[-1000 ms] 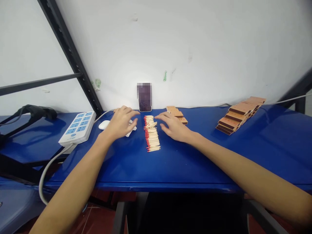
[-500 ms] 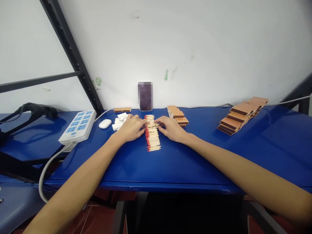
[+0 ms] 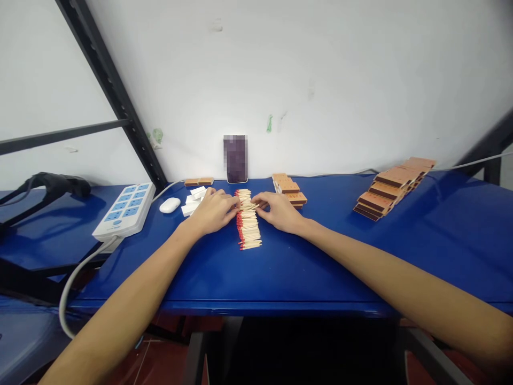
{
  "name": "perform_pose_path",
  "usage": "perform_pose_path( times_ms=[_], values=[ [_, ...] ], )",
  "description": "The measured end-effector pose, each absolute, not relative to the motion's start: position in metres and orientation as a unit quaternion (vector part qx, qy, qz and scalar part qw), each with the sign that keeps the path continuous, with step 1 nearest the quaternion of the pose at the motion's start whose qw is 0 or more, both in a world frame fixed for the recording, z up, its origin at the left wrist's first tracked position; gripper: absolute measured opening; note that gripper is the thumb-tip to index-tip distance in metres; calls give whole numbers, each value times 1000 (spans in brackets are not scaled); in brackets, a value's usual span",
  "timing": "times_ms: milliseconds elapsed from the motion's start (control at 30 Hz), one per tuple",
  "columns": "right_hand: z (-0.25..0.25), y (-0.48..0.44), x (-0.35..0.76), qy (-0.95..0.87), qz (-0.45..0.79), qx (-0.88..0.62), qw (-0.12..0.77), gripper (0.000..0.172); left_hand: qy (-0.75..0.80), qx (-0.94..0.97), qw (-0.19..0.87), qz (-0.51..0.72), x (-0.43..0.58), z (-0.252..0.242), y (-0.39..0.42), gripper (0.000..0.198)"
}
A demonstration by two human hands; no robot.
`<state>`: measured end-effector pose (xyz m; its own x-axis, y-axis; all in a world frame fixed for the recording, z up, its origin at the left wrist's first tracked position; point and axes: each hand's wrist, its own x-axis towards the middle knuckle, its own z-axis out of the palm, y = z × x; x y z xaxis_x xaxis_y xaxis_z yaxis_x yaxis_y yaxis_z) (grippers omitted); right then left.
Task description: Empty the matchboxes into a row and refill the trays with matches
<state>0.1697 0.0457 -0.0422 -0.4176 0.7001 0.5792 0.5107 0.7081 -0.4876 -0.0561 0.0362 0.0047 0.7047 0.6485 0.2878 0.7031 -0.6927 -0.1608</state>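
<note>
I look down through the head camera at a glossy blue table [image 3: 312, 278] set against a white wall [image 3: 340, 91], which carries smudges and small green scraps. At its middle, a row of red-tipped matches [image 3: 249, 230] runs from near to far. My left hand [image 3: 216, 211] touches the red-headed side of its far half, and my right hand [image 3: 278, 211] meets the plain ends opposite, both with fingers curled narrowly toward the thumb; from here I can't make out whether either pinches any sticks. Beyond the row, a phone [image 3: 236, 163] leans upright on the wall. Small white boxes [image 3: 192, 204] lie partly behind my left hand, near a rounded white case [image 3: 170, 205] and a power strip [image 3: 124, 211]. Orange matchboxes [image 3: 287, 187] sit just beyond my right hand, and a larger, slanting stack [image 3: 395, 187] stands well to the right. A black metal post [image 3: 116, 91] slopes down at the left, and reddish floor tiles [image 3: 158, 361] show under the table edge.
</note>
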Motion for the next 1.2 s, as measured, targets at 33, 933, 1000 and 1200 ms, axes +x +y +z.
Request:
perform_pose_path(
  times_ms=[33,933,1000,1200],
  values=[
    [-42,45,170,-832,123,-362,401,19,-367,-915,130,-106,-57,5,37,16],
    [-40,40,172,-815,94,-391,417,22,-359,-910,103,-182,-56,0,46,33],
    [-41,43,173,-808,79,-409,418,25,-383,-899,115,-181,-59,3,45,34],
    [-48,51,176,-808,57,-435,393,31,-431,-883,157,-102,-64,1,43,38]
  ],
)
